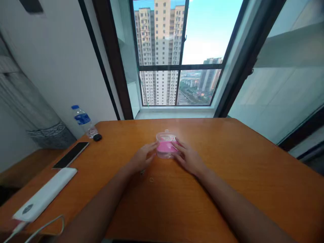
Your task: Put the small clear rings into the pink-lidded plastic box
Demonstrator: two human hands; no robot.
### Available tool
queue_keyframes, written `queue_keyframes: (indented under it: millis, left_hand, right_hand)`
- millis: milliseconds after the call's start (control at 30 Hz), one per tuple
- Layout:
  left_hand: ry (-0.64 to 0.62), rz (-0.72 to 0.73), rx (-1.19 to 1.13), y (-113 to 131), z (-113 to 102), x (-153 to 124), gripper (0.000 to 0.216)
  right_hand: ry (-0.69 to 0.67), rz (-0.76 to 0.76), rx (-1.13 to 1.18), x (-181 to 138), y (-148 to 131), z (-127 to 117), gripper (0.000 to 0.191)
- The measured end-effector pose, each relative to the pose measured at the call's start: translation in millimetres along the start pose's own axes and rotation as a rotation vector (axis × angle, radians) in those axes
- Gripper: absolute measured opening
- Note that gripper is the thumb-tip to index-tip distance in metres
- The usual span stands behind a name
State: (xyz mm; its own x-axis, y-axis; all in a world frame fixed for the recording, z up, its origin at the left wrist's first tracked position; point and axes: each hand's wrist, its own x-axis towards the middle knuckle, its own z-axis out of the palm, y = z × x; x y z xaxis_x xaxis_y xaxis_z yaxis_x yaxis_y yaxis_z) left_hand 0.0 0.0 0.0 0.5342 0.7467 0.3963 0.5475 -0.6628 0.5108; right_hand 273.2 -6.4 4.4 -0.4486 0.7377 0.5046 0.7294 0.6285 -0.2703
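Left hand (141,158) and right hand (188,157) flank clear plastic tub (165,145) holding pink contents, 12 o'clock of wrists on wooden table (227,158); fingers spread, touching sides, no pinch visible. Small ring (151,180) lies at 6 o'clock from tub.

Glossy clear plastic tub (165,145), smooth varnished wood-look tabletop (215,141), matt white plastic power bank (44,194)

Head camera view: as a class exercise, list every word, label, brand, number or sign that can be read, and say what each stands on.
Blue label on the plastic water bottle: too blurred to read.
Round grey badge on the white power bank: too small to read.
Clear plastic box: no text shows.
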Motion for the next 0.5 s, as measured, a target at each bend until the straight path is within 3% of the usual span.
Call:
queue_keyframes:
  millis: [133,233,367,433,500]
  left_hand:
    - [0.075,-0.052,0.024,4.0,-13.5,-1.1,0.055]
    - [0.049,-0.133,0.068,6.8,-30.8,-3.5,0.040]
    - [-0.281,-0.275,-0.028,5.5,-52.5,-10.6,0.020]
    - [-0.463,-0.358,-0.120,3.6,-57.8,-14.1,0.020]
    - [-0.555,-0.421,-0.169,2.4,-59.5,-16.0,0.023]
  right_hand:
    - [0.071,-0.061,-0.002,-1.6,-0.5,-6.2,0.056]
    - [0.159,-0.111,-0.016,-1.5,-8.4,-12.2,0.053]
    - [0.214,-0.163,0.021,-1.7,-25.9,-17.6,0.040]
    - [0.195,-0.213,0.063,-2.6,-34.3,-17.7,0.035]
    - [0.151,-0.282,0.118,-3.8,-41.4,-16.7,0.032]
